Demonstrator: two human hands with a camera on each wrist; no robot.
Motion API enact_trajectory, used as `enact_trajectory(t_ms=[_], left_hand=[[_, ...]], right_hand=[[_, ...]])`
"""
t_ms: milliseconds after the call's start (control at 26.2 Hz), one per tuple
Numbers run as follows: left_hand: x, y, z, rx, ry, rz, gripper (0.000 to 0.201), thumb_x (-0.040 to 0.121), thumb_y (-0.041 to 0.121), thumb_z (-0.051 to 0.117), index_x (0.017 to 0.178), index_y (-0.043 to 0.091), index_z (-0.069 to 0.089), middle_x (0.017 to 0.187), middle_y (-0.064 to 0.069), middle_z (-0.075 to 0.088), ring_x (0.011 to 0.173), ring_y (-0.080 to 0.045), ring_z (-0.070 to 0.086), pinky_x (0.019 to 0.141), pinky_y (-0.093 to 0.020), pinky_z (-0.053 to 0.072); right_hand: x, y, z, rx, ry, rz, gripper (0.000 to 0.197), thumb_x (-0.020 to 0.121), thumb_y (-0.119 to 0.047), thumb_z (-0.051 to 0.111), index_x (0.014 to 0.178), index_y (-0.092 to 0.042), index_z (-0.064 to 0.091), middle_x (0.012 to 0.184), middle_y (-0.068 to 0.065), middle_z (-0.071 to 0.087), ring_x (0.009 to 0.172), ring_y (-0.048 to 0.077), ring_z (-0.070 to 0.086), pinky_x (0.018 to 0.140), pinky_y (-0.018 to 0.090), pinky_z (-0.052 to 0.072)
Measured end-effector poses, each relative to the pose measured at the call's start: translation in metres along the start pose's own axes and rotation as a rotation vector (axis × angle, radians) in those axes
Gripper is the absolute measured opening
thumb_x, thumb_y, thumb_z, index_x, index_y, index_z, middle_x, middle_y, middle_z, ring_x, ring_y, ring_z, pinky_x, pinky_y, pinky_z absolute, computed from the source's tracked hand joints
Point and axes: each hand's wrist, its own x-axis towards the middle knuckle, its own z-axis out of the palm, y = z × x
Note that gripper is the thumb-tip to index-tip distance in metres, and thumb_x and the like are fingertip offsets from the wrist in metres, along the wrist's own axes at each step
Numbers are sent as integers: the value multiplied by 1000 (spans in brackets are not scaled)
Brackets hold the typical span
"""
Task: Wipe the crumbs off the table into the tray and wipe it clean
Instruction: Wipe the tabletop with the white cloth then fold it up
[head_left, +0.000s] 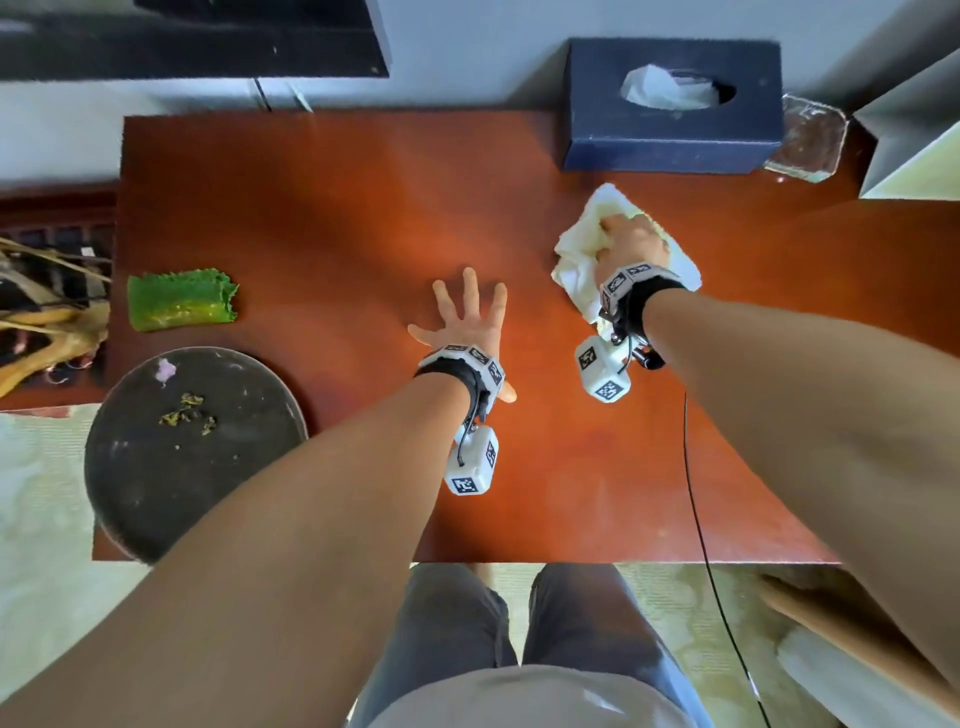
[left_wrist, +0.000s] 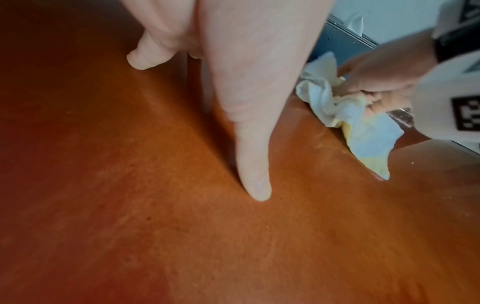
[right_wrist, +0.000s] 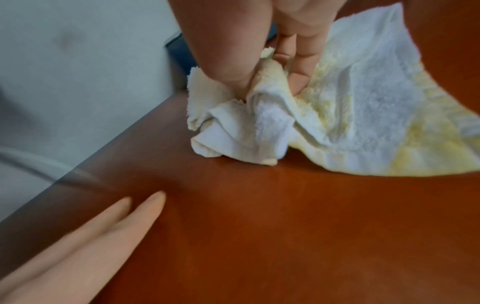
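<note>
Head view suggests the final wipe-down: right hand fingers bunch the towel on the far counter, left hand splayed flat, crumbs in the tray; next, sweeping strokes.

My tabletop is reddish wood. At its left edge lies a green leaf piece, and the dark round tray with crumbs sits on the near left corner. A blue tissue box and a glass dish stand at the far right. My cloth lies just before the box.
</note>
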Motion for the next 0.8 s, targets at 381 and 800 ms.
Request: enact_trajectory(t_ms=[381, 800], left_hand=[[3, -4, -2, -19, -23, -19, 141, 52, 61, 87, 153, 34, -9, 159, -4, -25, 143, -43, -26, 103, -79, 17], [0, -3, 0, -39, 38, -6, 146, 50, 56, 91, 151, 38, -13, 155, -2, -36, 144, -42, -24, 103, -79, 19]], right_hand=[[-13, -80, 27, 108, -159, -394, 46, 95, -14, 52, 136, -34, 51, 129, -2, 45, 108, 15, 47, 85, 19, 44], [2, 45, -15, -9, 28, 10, 71, 88, -6, 45, 143, -49, 30, 139, 2, 29, 120, 31, 35, 101, 48, 40]])
